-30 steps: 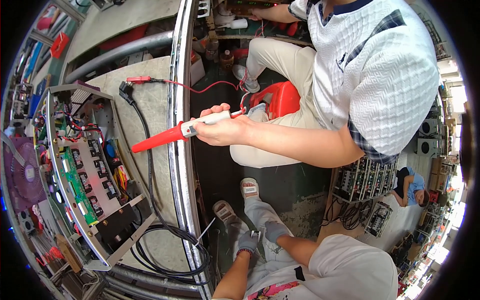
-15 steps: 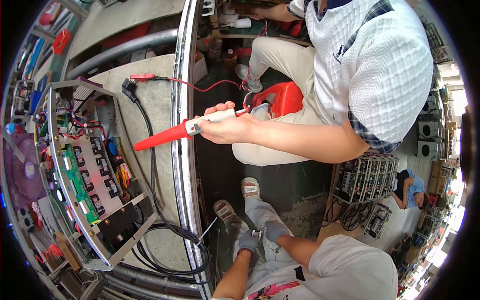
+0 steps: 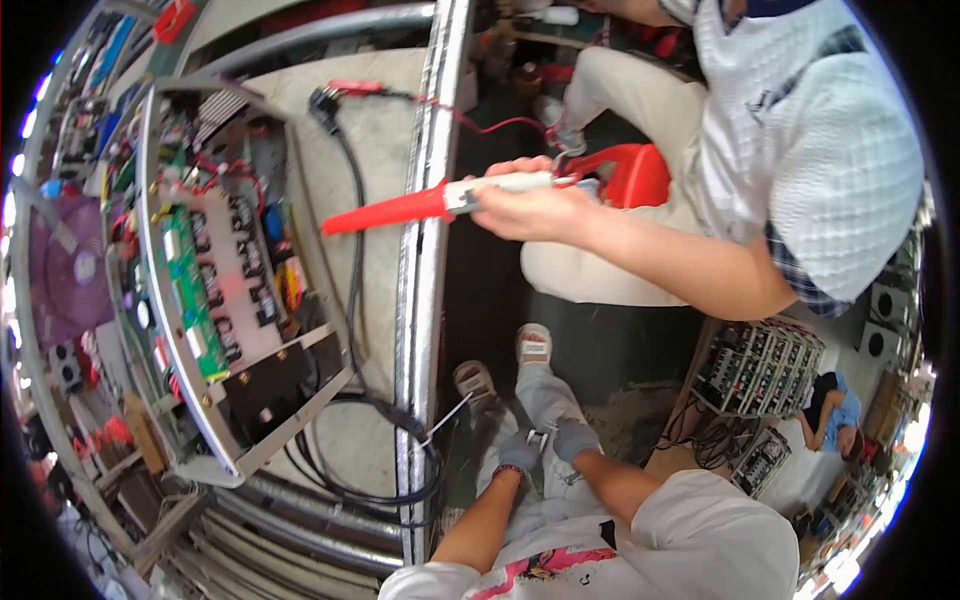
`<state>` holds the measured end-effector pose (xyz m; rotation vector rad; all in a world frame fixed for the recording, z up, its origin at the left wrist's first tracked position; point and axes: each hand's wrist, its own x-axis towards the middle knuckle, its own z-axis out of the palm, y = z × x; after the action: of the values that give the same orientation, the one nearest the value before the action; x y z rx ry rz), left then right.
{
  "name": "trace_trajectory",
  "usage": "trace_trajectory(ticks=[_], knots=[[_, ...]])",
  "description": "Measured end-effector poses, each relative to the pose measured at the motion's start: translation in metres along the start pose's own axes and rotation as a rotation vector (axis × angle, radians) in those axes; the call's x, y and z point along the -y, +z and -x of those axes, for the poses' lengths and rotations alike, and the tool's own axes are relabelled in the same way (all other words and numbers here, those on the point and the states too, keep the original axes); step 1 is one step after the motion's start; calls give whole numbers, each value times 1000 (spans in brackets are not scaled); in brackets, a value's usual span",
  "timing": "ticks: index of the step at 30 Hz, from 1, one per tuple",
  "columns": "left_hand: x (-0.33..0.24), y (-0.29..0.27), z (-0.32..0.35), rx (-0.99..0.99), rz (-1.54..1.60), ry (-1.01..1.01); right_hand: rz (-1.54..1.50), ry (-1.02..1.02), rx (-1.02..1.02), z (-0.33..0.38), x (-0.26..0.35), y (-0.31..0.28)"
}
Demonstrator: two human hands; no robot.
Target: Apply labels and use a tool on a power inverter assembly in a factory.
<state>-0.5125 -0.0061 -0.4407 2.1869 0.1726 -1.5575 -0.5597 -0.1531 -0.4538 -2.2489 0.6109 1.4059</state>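
Note:
My left hand point(image 3: 518, 452), in a grey glove, is over my lap, its fingers closed on a small white piece point(image 3: 536, 438). My right hand point(image 3: 575, 438), gloved too, is curled close beside it over my thigh. What its fingers hold, if anything, is too small to make out. Left of my hands, an open metal-framed electronic unit point(image 3: 225, 290) with a green circuit board lies on the bench. Above my hands, a co-worker's hand point(image 3: 535, 205) grips a red and white probe point(image 3: 390, 210), its tip pointing at the unit.
The bench's metal edge point(image 3: 425, 230) runs along my left. A black power cable point(image 3: 357, 260) coils over it, with a red clip point(image 3: 357, 88) at its plug. The co-worker sits on a red stool point(image 3: 640, 178). Stacked units point(image 3: 765, 370) stand to the right, near another person point(image 3: 832, 415).
My view has swung, so the bench, the co-worker and my hands all appear farther right and higher. My hands stay close together over my lap. The co-worker still holds the probe.

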Motion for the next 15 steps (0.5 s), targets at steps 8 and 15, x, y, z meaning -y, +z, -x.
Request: trace_trajectory(ticks=[8,15], knots=[[9,10,-8,42,-49,-16,50,-92,-38,1,-3,0],[4,6,-6,-25,-10,19,52,-47,10,2,-1,-2]])
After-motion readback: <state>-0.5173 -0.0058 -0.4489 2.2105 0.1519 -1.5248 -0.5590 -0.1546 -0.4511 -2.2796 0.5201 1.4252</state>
